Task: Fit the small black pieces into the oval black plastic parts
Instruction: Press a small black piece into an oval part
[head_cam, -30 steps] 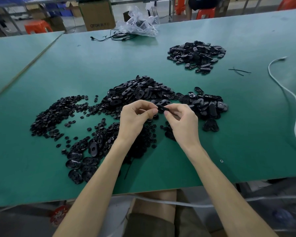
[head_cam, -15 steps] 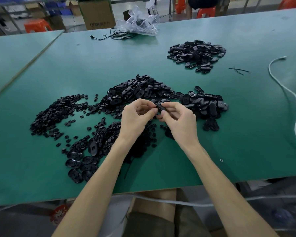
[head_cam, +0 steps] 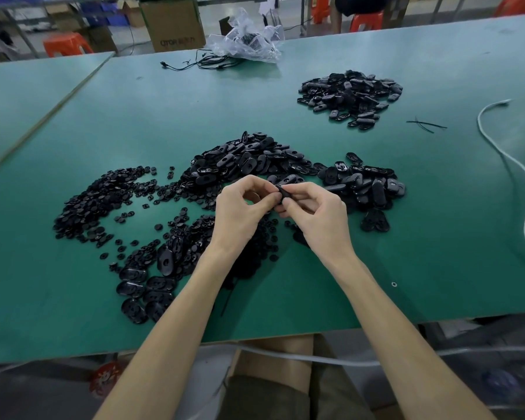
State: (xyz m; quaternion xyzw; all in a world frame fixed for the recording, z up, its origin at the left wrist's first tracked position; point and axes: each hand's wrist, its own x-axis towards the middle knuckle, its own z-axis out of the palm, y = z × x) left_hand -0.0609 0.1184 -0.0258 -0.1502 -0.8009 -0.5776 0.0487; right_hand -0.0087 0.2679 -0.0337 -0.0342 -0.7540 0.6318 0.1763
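Looks mid-run, with far more left than done. Leaves a big heap of oval parts (head_cam: 249, 159) in the middle of the green surface (head_cam: 194, 110), a second heap (head_cam: 364, 183) just to its right, and a wide scatter of small black pieces (head_cam: 103, 201) to the left and under the wrists. Shows a far pile (head_cam: 350, 97) well apart toward the back right, probably the finished ones, though too small to tell whether fitted. Shows a few loose ovals (head_cam: 143, 289) near the front edge, beside the left forearm; fitted or not, cannot tell.

Handles one unit at this moment. Pinches an oval part (head_cam: 284, 192) in the right grip (head_cam: 319, 216), thumb and fingertips curled round it, raised above the gap between the two heaps. Meets it with the left grip (head_cam: 240, 213), fingers curled, thumb and forefinger closed on the part's left end, so both clamp the same part from opposite sides. Presumably presses a small piece into it there, but hides that piece behind the fingertips: cannot tell whether seated, or present at all.
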